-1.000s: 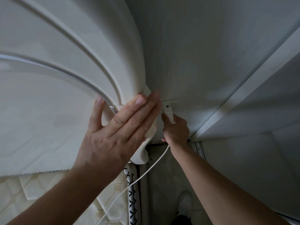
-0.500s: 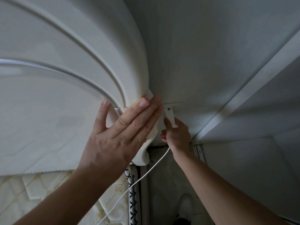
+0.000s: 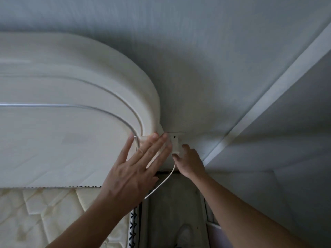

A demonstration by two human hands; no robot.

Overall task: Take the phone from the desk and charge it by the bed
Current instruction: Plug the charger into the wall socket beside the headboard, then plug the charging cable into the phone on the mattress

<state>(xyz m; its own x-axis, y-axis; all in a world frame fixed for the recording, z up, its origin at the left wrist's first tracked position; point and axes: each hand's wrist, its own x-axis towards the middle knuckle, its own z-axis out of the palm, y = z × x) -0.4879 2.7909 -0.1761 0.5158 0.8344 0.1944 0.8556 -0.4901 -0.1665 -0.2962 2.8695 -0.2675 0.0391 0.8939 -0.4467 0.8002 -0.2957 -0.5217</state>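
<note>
A white charger plug [image 3: 175, 144] stands against the wall just right of the headboard's lower corner. My right hand [image 3: 189, 161] pinches its lower end with thumb and fingers. A white cable [image 3: 163, 181] runs from the plug down and left, passing behind my left hand. My left hand [image 3: 136, 169] lies flat with fingers spread against the edge of the cream padded headboard [image 3: 71, 108]. Whether a socket lies behind the plug is hidden. No phone is in view.
A quilted mattress [image 3: 44, 215] lies at lower left below the headboard. A narrow gap of floor [image 3: 172, 212] runs between bed and wall, with a white shoe [image 3: 185, 233] at the bottom. A white trim strip [image 3: 268, 97] crosses the grey wall diagonally.
The view has pulled back and tilted up, showing more of the headboard and wall. My right hand has slid to the plug's lower end; the left hand stays on the headboard.
</note>
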